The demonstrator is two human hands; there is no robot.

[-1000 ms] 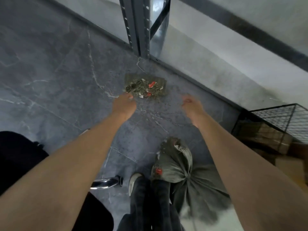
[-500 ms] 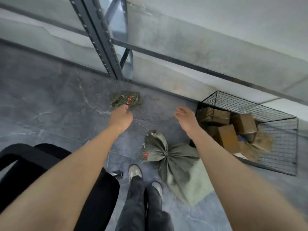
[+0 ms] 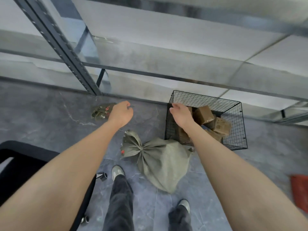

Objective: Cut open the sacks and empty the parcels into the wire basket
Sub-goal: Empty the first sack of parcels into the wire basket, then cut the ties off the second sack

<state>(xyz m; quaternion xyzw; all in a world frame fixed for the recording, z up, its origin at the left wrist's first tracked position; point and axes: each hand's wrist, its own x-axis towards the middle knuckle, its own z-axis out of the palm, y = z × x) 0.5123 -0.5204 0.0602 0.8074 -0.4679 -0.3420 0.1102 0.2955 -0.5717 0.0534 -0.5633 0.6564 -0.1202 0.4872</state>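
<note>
Both hands have risen away from the floor as the person straightens. The right hand (image 3: 180, 114) now shows against the near corner of the wire basket (image 3: 233, 105), where a moment ago it hung short of it. Its fingers (image 3: 173, 107) are loose and nearly straight, holding nothing. The left hand (image 3: 122, 112) has its fingers curled under (whether they pinch anything small, I cannot tell).

Just beyond the left fingers lies a heap of scraps (image 3: 100, 111) on the floor. Behind the right fingers, brown parcels (image 3: 204, 114) already lie in the basket. Below and between the wrists lies the sack (image 3: 160, 157), olive cloth gathered and tied at the neck, its far corner reaching the basket's near wall. By my reading it is uncut and yet to be emptied.
</note>
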